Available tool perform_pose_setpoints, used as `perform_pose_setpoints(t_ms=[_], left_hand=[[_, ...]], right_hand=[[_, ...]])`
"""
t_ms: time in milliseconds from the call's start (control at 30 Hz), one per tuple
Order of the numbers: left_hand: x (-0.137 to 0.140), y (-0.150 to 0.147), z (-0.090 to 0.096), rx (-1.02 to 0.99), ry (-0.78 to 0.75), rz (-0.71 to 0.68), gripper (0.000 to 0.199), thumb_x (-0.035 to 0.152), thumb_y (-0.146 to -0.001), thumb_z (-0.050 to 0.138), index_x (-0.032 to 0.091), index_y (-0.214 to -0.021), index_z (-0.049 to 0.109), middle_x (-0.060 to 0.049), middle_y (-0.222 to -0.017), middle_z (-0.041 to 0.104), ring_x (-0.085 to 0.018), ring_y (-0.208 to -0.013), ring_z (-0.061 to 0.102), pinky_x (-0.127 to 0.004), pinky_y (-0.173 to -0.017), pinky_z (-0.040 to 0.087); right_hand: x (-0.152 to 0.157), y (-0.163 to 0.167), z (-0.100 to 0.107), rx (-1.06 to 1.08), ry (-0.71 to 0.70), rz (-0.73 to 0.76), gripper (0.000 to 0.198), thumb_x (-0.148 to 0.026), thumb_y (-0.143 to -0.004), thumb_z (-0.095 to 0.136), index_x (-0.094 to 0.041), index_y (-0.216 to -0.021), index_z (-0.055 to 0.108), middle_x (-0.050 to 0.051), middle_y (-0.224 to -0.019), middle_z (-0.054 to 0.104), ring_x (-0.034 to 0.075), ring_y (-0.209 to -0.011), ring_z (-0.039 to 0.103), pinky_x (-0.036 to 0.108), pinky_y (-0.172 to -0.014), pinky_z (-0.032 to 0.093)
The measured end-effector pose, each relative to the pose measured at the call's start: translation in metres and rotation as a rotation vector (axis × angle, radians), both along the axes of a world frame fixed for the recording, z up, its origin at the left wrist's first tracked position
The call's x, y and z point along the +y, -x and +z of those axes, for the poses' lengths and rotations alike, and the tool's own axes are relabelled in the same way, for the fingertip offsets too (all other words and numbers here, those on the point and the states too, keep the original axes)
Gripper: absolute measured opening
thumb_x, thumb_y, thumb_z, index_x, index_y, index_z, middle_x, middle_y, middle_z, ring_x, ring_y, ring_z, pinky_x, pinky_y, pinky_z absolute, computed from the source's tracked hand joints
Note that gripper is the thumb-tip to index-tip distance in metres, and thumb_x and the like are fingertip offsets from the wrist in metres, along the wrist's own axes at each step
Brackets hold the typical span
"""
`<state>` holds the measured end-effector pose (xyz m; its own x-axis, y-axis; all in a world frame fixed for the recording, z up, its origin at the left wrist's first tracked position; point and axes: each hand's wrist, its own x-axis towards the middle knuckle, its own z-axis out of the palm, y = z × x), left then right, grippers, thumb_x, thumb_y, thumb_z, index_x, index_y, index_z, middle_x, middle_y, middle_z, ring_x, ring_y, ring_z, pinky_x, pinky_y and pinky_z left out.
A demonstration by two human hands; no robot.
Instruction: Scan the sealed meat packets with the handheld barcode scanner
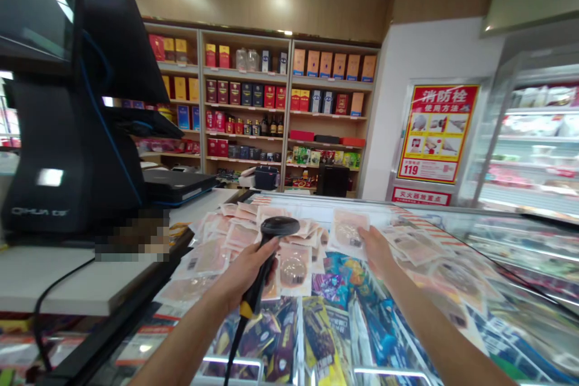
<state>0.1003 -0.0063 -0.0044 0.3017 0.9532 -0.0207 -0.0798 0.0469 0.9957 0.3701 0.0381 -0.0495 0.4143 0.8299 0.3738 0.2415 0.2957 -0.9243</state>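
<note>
My left hand is wrapped round the handle of a black barcode scanner with a yellow collar at its cable end. Just beyond the scanner, a flat clear packet with a round item inside lies near those fingers. My right hand pinches the edge of another flat packet, which bears a small barcode. To the left, a heap of similar packets covers the glass top; more packets are spread at the right.
Under the glass, a freezer holds colourful wrapped packs. A black point-of-sale terminal stands on the white counter at left, its cable hanging down. Shelves of boxes line the back wall; a lit refrigerated case is at right.
</note>
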Motion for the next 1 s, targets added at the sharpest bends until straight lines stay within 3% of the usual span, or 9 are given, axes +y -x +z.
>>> perform_pose_setpoints(t_ms=[67,133,267,400,633,833,1000], left_hand=[[0.000,0.012,0.000,-0.006,0.003,0.053,0.034,0.048,-0.066,0.049,0.015,-0.073,0.046,0.004,-0.049,0.049,-0.005,-0.039,0.043,-0.017,-0.039,0.033],[0.000,0.023,-0.001,-0.011,0.006,0.103,0.035,0.049,-0.065,0.050,0.015,-0.074,0.047,0.004,-0.049,0.049,-0.005,-0.039,0.043,-0.017,-0.039,0.033],[0.000,0.043,-0.008,-0.015,-0.014,0.188,0.036,0.049,-0.063,0.052,0.015,-0.074,0.048,0.004,-0.050,0.050,-0.005,-0.041,0.044,-0.016,-0.040,0.034],[0.000,0.060,-0.015,0.020,-0.018,0.223,0.036,0.051,-0.062,0.051,0.016,-0.069,0.046,0.004,-0.049,0.050,-0.006,-0.039,0.044,-0.016,-0.037,0.032],[-0.005,0.070,-0.015,-0.022,0.060,0.337,0.036,0.050,-0.061,0.053,0.015,-0.068,0.048,0.005,-0.047,0.048,-0.005,-0.036,0.041,-0.015,-0.035,0.030],[-0.002,0.064,-0.017,0.018,0.054,0.265,0.037,0.052,-0.059,0.052,0.016,-0.067,0.048,0.004,-0.048,0.050,-0.006,-0.037,0.043,-0.017,-0.036,0.031],[-0.005,0.041,-0.013,0.039,0.014,0.185,0.037,0.051,-0.062,0.051,0.015,-0.069,0.048,0.003,-0.049,0.051,-0.006,-0.040,0.045,-0.018,-0.040,0.034]], right_hand=[[-0.007,0.020,0.004,0.194,-0.019,0.111,0.024,-0.034,-0.066,0.043,-0.021,-0.086,0.049,0.002,-0.078,0.062,0.017,-0.069,0.057,0.026,-0.056,0.043],[-0.012,0.041,0.003,0.248,-0.005,0.172,0.021,-0.033,-0.065,0.046,-0.021,-0.082,0.049,0.001,-0.075,0.062,0.016,-0.065,0.057,0.025,-0.053,0.042],[-0.013,0.079,-0.009,0.166,-0.005,0.185,0.023,-0.031,-0.065,0.045,-0.019,-0.084,0.050,0.001,-0.071,0.061,0.016,-0.062,0.055,0.024,-0.051,0.040],[-0.010,0.098,-0.021,-0.019,-0.023,0.072,0.025,-0.030,-0.066,0.043,-0.017,-0.085,0.052,0.001,-0.070,0.060,0.015,-0.064,0.054,0.023,-0.053,0.038],[-0.010,0.102,-0.023,-0.344,0.128,-0.059,0.018,-0.031,-0.063,0.046,-0.016,-0.068,0.054,0.002,-0.059,0.057,0.013,-0.053,0.049,0.023,-0.049,0.034],[-0.003,0.093,-0.025,-0.629,0.143,-0.137,0.017,-0.033,-0.060,0.052,-0.016,-0.063,0.054,0.004,-0.064,0.057,0.015,-0.059,0.049,0.024,-0.054,0.033],[-0.005,0.089,-0.023,-0.638,0.173,-0.199,0.026,-0.037,-0.056,0.056,-0.017,-0.072,0.052,0.003,-0.069,0.057,0.016,-0.064,0.051,0.025,-0.057,0.036]])
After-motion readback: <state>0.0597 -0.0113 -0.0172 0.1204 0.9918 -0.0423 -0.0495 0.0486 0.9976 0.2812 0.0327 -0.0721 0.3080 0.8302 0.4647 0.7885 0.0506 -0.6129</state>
